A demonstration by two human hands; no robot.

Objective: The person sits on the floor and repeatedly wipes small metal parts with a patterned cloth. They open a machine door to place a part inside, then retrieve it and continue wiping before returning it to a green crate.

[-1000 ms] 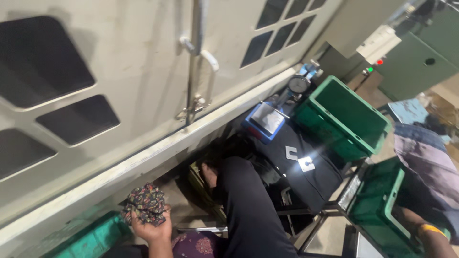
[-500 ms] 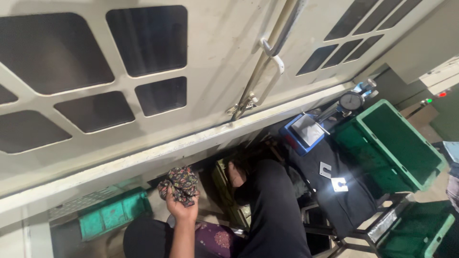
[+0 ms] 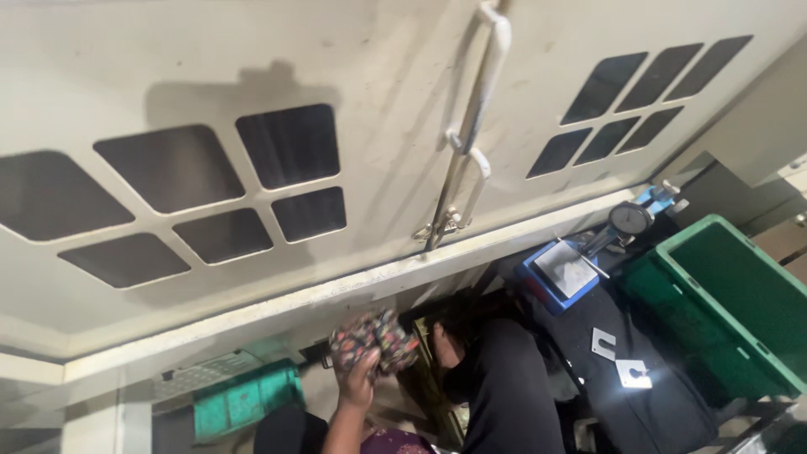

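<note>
Patterned in dark, red and pale specks, a crumpled cloth bundle [image 3: 376, 339] sits in the left hand [image 3: 360, 382], whose fingers close around its lower edge from beneath. It is held up just in front of the shadowed gap under the cream metal cabinet doors [image 3: 252, 76], above and to the right of a green plastic crate [image 3: 244, 399]. The step looks like carrying the wad toward that gap. Any next move would call for a firm grip and a path clear of the black-sleeved arm [image 3: 504, 395] just beside it. Whether that arm is the person's own right one, and how its hand is set, I cannot tell. The bundle's long axis runs roughly across the view, slightly raised at its right end. Being wadded, it has no distinct pointing end.
</note>
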